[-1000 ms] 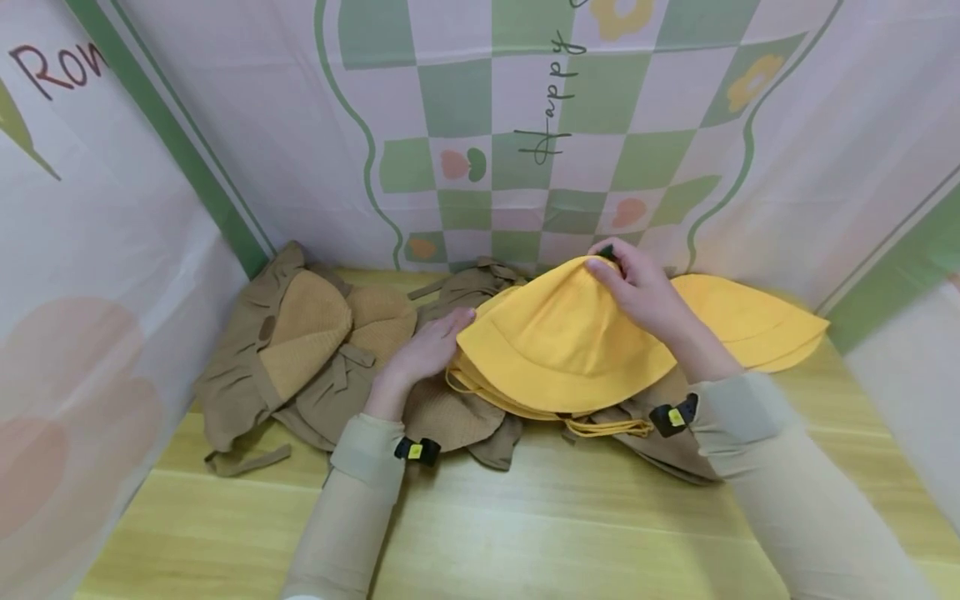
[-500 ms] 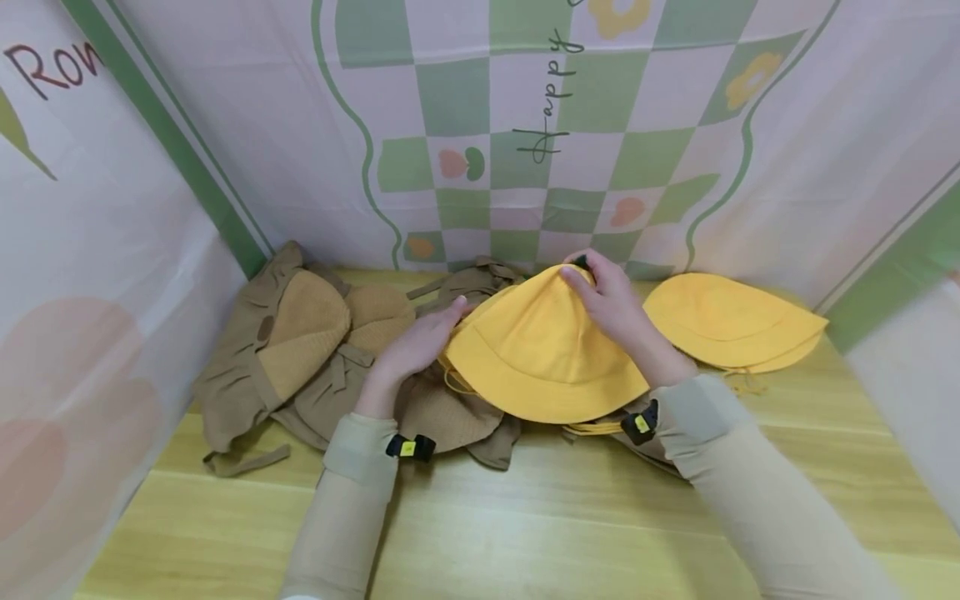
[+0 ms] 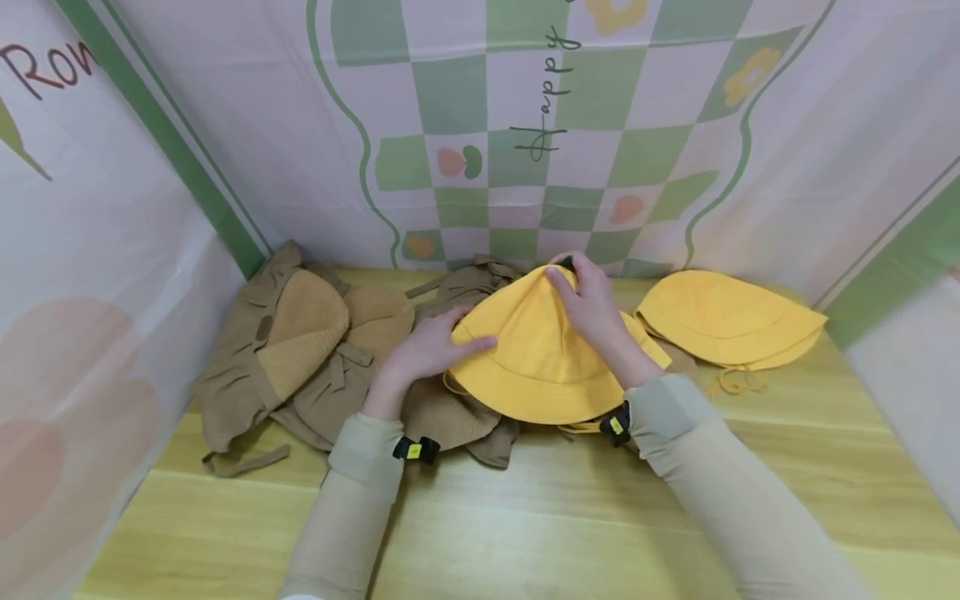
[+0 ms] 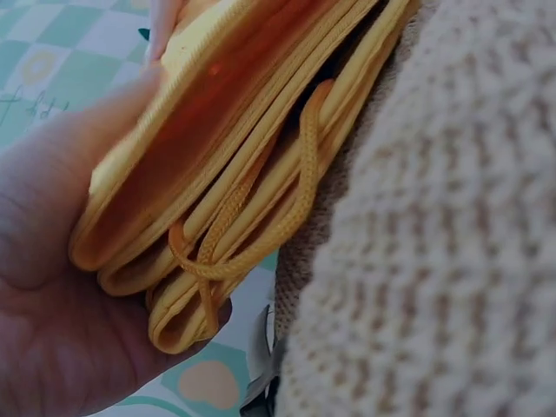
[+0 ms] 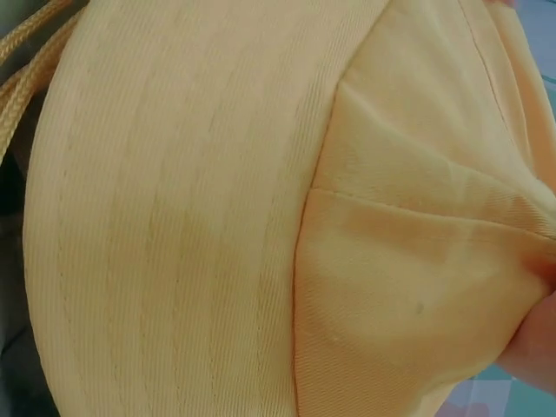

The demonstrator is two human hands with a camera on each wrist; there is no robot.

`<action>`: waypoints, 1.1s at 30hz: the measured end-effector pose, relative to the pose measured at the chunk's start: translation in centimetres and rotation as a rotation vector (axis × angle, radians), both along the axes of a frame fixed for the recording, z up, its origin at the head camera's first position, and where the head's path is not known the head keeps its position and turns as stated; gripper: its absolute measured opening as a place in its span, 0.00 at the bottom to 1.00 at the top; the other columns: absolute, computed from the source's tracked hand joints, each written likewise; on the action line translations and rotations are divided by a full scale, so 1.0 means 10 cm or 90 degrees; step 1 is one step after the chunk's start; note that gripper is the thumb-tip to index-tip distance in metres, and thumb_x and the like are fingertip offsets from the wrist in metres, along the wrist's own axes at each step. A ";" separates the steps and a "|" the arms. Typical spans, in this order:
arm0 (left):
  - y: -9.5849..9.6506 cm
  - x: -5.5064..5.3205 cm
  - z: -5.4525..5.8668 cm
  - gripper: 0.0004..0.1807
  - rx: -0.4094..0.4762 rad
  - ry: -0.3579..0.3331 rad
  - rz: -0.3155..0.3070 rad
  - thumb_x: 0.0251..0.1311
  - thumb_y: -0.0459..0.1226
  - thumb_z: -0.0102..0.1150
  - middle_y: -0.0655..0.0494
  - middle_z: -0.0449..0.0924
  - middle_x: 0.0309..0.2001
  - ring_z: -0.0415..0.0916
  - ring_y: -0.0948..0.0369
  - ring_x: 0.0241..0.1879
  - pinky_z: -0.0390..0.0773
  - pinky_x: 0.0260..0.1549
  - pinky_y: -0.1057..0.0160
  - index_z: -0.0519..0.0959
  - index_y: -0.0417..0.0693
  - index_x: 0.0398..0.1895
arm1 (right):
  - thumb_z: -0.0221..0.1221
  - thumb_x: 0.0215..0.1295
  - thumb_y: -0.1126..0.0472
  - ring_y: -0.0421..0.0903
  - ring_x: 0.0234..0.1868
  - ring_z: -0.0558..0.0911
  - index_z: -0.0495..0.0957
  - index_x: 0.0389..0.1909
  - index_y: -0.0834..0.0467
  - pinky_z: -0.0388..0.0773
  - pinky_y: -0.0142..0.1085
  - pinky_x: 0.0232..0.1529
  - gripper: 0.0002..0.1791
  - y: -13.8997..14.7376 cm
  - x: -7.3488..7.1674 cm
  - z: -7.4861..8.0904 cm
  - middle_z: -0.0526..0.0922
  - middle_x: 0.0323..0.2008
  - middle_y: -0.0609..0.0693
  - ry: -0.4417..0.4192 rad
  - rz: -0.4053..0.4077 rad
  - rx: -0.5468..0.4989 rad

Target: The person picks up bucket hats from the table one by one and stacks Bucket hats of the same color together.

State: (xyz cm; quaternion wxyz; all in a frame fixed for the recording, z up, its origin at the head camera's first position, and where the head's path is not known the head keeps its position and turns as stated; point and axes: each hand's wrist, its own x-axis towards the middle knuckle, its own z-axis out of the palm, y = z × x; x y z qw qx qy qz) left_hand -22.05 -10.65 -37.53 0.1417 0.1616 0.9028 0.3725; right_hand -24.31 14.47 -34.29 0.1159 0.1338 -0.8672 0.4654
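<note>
A yellow bucket hat (image 3: 525, 383) stands in the middle, over the brown hats. My right hand (image 3: 591, 310) pinches its crown at the top. At the brim's left side, my left hand (image 3: 423, 350) holds on with the thumb in front and the fingers mostly hidden behind. Several layered yellow brims (image 4: 200, 174) lie between thumb and fingers in the left wrist view, with a yellow cord (image 4: 300, 204) looping out of them. Stitched brim and crown of the yellow hat (image 5: 174, 226) fill the right wrist view.
Brown hats with tan corduroy parts (image 3: 307, 325) lie bunched at the left. More brown fabric (image 3: 450, 412) is under the yellow hat. Another yellow hat (image 3: 727, 317) lies flat at the right, its cord (image 3: 738, 381) on the wooden table (image 3: 480, 525). A printed cloth (image 3: 517, 150) hangs behind.
The right hand and the yellow hat have moved left, away from the other yellow hat. My left thumb has come over onto the front of the brim.
</note>
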 end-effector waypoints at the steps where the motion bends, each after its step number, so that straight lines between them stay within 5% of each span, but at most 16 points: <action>1: 0.00 0.00 -0.01 0.44 -0.006 0.004 0.001 0.62 0.66 0.54 0.47 0.78 0.61 0.78 0.51 0.58 0.76 0.58 0.50 0.63 0.53 0.75 | 0.52 0.77 0.55 0.59 0.52 0.78 0.74 0.49 0.68 0.71 0.49 0.59 0.17 0.00 0.00 -0.01 0.80 0.50 0.66 -0.003 0.001 -0.006; 10: 0.02 -0.01 -0.05 0.40 -0.005 0.026 0.009 0.64 0.64 0.55 0.49 0.81 0.54 0.79 0.54 0.50 0.78 0.53 0.52 0.67 0.51 0.71 | 0.49 0.78 0.51 0.59 0.69 0.70 0.70 0.63 0.63 0.64 0.54 0.71 0.23 0.01 -0.01 -0.03 0.75 0.64 0.62 -0.038 0.028 0.025; 19: 0.03 0.01 -0.04 0.34 0.023 0.054 0.010 0.65 0.60 0.57 0.53 0.82 0.48 0.78 0.57 0.43 0.77 0.46 0.56 0.70 0.53 0.68 | 0.39 0.79 0.40 0.65 0.78 0.53 0.45 0.79 0.63 0.48 0.61 0.76 0.41 0.11 0.02 -0.04 0.51 0.78 0.67 -0.132 0.033 0.152; 27: 0.05 0.02 -0.04 0.33 0.055 0.064 0.027 0.65 0.59 0.59 0.53 0.83 0.49 0.79 0.56 0.43 0.78 0.47 0.54 0.71 0.56 0.68 | 0.33 0.78 0.36 0.66 0.76 0.56 0.48 0.78 0.64 0.48 0.63 0.74 0.43 0.22 -0.01 -0.12 0.56 0.76 0.68 -0.143 0.023 0.219; 33: 0.07 0.03 -0.03 0.34 0.063 0.062 0.040 0.64 0.59 0.59 0.52 0.81 0.56 0.80 0.54 0.51 0.78 0.54 0.50 0.70 0.57 0.70 | 0.33 0.77 0.33 0.65 0.72 0.65 0.56 0.76 0.61 0.60 0.58 0.71 0.41 0.35 -0.03 -0.14 0.65 0.71 0.65 -0.158 0.064 0.239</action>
